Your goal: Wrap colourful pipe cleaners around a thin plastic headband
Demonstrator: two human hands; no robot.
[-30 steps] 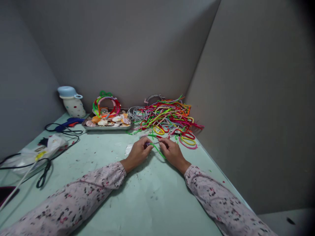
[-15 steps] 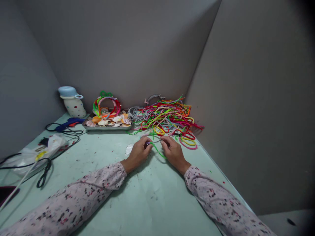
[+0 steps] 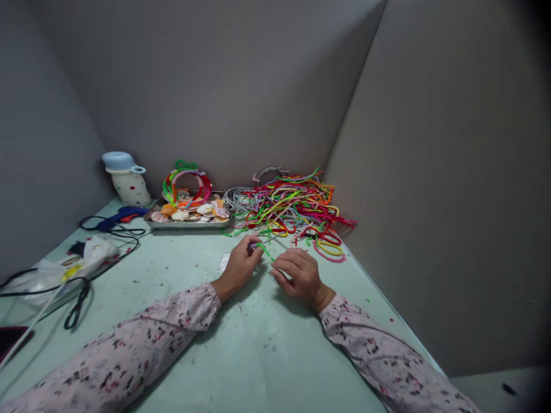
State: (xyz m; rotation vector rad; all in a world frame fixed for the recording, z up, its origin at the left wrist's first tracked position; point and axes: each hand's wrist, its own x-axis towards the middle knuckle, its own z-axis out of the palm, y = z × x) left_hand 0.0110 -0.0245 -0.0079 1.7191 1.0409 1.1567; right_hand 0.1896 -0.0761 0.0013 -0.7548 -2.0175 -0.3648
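Mid-frame on the counter [image 3: 258,355]: left hand [image 3: 239,265] grip pinching a green pipe cleaner [image 3: 263,249], right hand [image 3: 298,274] loosely curled, empty. Wrapping step underway, seemingly; next calling for re-gripping the free end.

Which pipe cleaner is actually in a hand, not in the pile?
The green pipe cleaner, pinched in the left hand on the table; the rest lie tangled in the pile behind.

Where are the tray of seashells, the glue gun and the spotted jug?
tray of seashells [image 3: 189,224]: head view, front rim.
glue gun [image 3: 123,215]: head view, blue body.
spotted jug [image 3: 129,187]: head view, white spotted belly.
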